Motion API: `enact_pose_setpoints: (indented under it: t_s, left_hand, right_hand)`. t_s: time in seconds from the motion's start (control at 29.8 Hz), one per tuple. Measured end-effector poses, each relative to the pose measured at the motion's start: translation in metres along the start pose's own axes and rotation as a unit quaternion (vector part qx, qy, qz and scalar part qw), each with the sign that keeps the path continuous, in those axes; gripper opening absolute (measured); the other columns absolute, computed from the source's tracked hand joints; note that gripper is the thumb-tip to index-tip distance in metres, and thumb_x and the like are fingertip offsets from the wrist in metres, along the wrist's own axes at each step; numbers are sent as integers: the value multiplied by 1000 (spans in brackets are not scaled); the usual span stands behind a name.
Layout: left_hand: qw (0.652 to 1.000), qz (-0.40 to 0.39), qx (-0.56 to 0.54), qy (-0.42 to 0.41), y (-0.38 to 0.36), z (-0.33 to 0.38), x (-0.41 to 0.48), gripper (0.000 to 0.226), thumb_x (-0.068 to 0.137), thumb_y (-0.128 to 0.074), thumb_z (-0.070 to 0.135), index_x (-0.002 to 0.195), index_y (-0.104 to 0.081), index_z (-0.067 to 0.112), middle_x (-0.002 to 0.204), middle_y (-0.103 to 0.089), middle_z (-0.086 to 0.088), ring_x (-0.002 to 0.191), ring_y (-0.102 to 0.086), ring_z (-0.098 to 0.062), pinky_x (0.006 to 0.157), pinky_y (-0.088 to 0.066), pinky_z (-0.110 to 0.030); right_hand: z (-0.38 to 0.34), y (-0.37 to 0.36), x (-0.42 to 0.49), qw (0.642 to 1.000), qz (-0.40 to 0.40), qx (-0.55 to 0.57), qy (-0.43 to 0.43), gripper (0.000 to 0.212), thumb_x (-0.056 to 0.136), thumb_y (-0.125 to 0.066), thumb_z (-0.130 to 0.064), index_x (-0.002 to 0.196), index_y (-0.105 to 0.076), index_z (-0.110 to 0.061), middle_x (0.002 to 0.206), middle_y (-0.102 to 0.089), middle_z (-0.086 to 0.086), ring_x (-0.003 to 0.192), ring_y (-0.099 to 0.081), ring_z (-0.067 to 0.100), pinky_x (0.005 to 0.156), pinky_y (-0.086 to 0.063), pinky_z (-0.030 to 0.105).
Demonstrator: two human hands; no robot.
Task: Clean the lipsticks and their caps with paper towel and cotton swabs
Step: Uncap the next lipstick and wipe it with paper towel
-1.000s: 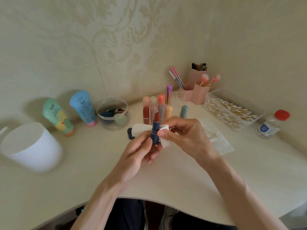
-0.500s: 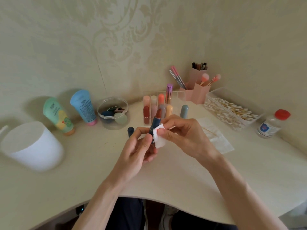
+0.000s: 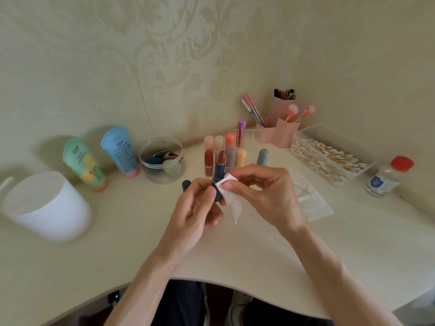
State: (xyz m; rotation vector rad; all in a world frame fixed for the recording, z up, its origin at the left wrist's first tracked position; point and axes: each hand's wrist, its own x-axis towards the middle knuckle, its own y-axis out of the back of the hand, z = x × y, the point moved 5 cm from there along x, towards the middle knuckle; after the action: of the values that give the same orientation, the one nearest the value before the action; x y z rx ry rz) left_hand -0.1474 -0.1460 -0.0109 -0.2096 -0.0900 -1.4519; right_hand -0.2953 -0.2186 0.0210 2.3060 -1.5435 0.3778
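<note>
The left hand (image 3: 197,212) grips the lipstick (image 3: 217,178) upright; the right hand (image 3: 266,194) pinches towel (image 3: 231,200) against its tube. Wiping is under way, and the next move likely needs the tube turned

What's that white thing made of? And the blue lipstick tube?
The white piece looks like paper towel: matte, creased, drooping limp from the right hand. The blue lipstick tube, held in the left hand, looks like smooth plastic with a dull sheen, possibly coated metal.
</note>
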Motion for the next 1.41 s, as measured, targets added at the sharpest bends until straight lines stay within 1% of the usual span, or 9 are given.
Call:
enact_pose_setpoints:
  t_s: [0.17,0.34,0.47,0.57,0.67,0.8,0.97,1.27,1.41]
  left_hand:
    - [1000,-2,9,-14,1,-1,0,19,105,-50,24,109,-56,6,74,-62,5,56,-48,-17,58,-43,-20]
    - [999,-13,22,-27,0,1,-1,18,106,-50,24,100,-55,8,73,-62,-4,58,-45,-21,58,-41,-28]
    - [997,-32,64,-43,1,-2,-1,17,109,-46,25,102,-57,14,76,-57,-23,60,-42,-23,57,-37,-36]
    - [997,-48,49,-45,-1,-4,-2,15,110,-43,23,104,-56,17,79,-56,-16,63,-43,-20,58,-38,-28]
    - [998,-50,14,-36,-5,-3,-2,6,105,-47,16,105,-52,13,87,-64,8,67,-55,-4,65,-46,-14]
    - [998,-21,19,-55,-1,-1,-1,6,104,-52,15,105,-52,9,92,-66,-8,64,-50,-12,63,-44,-22]
    - [998,12,30,-60,3,-4,1,7,103,-56,17,103,-54,10,95,-67,-6,63,-53,-19,64,-47,-27]
    - [997,-1,42,-60,3,-8,1,9,107,-52,22,105,-60,19,88,-66,-6,68,-56,-19,67,-51,-35]
    - [997,-18,42,-59,2,-8,2,13,106,-51,20,104,-58,9,77,-61,9,62,-50,-8,62,-42,-14]
  right_hand:
    - [6,-1,0,996,-11,44,-75,32,69,-91,-19,96,-76,-15,84,-80,9,82,-77,34,78,-62,33]
    - [8,-4,-2,986,-53,79,-138,23,76,-87,-18,98,-79,-16,89,-80,12,84,-78,26,79,-60,27]
    - [7,-8,-6,978,-105,85,-159,18,92,-79,-12,105,-79,0,97,-79,21,89,-78,41,91,-62,50]
    - [8,-10,-8,973,-95,112,-176,22,92,-79,-12,109,-78,2,100,-78,24,90,-77,45,96,-59,60]
    - [11,-10,-7,976,-53,104,-181,23,86,-84,-17,104,-80,-2,97,-80,19,91,-78,38,92,-61,45]
    - [13,-9,-6,982,18,85,-165,33,74,-91,-21,93,-74,-2,90,-80,17,86,-78,37,83,-60,41]
    - [9,-6,-8,989,61,70,-113,14,78,-88,-11,88,-81,-5,82,-81,7,77,-79,21,72,-59,23]
    - [13,-12,-6,995,-23,32,-89,15,90,-81,-20,103,-85,-14,107,-78,-2,102,-73,25,91,-60,36]
    - [17,-9,-4,996,-20,33,-76,15,90,-78,-14,102,-83,-5,106,-77,3,97,-73,20,87,-58,33]
